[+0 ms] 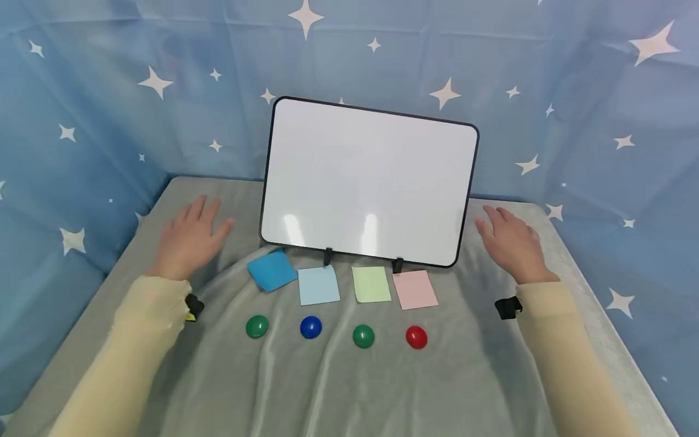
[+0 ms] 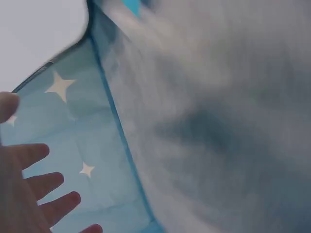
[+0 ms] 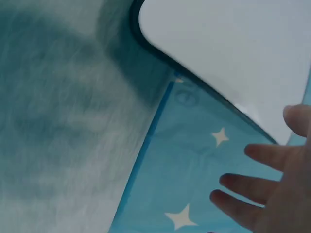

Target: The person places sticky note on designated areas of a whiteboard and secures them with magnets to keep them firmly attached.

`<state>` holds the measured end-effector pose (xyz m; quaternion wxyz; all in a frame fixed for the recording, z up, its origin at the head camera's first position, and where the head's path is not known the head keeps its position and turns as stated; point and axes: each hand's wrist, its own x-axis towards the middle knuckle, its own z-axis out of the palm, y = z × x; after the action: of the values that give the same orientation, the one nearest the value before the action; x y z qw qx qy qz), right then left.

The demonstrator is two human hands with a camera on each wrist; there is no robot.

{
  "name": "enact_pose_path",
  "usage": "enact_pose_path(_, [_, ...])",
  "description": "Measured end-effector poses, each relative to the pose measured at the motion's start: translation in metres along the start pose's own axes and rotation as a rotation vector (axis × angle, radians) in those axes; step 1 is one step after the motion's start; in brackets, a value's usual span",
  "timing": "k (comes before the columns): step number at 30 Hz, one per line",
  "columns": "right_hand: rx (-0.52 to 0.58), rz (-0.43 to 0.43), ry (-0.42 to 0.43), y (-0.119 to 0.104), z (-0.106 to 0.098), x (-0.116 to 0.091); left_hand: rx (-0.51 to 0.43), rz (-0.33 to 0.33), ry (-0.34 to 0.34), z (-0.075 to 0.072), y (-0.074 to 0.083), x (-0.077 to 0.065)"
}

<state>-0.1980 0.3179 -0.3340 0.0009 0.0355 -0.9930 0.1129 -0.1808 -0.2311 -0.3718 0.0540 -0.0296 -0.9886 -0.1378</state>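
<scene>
My left hand (image 1: 190,238) is held over the left side of the grey cloth, fingers spread and nothing in them. On the other side, my right hand (image 1: 512,243) is also bare, its fingers extended near the right edge of the whiteboard (image 1: 371,176). That board has a black rim and stands tilted on small black feet. Before it lie a blue sticky note (image 1: 272,271), a light blue note (image 1: 319,286), a green note (image 1: 371,284) and a pink note (image 1: 415,289). Nearer me are a green magnet-like disc (image 1: 257,326), a blue disc (image 1: 310,327), another green disc (image 1: 363,336) and a red disc (image 1: 417,337).
Grey cloth (image 1: 218,388) with soft folds covers the table. A blue curtain (image 1: 207,36) with white stars surrounds its back and sides. Black wrist straps (image 1: 508,308) show at both cream sleeves.
</scene>
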Motion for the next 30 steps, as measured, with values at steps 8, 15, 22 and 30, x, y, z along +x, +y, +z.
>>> enact_pose_path(8, [0.227, -0.031, 0.213, -0.019, 0.009, -0.01, -0.274, -0.003, 0.164, 0.018, 0.019, -0.017])
enact_pose_path(15, [0.446, -0.062, 0.394, -0.042, 0.031, -0.023, -0.46, -0.047, 0.204, 0.019, 0.034, -0.029])
enact_pose_path(22, [0.544, -0.101, 0.41, -0.074, 0.047, -0.027, -0.579, -0.123, 0.172, 0.023, 0.036, -0.033])
enact_pose_path(30, [0.762, -0.217, 0.406, -0.119, 0.059, -0.03, -0.645, -0.18, -0.064, 0.015, 0.033, -0.032])
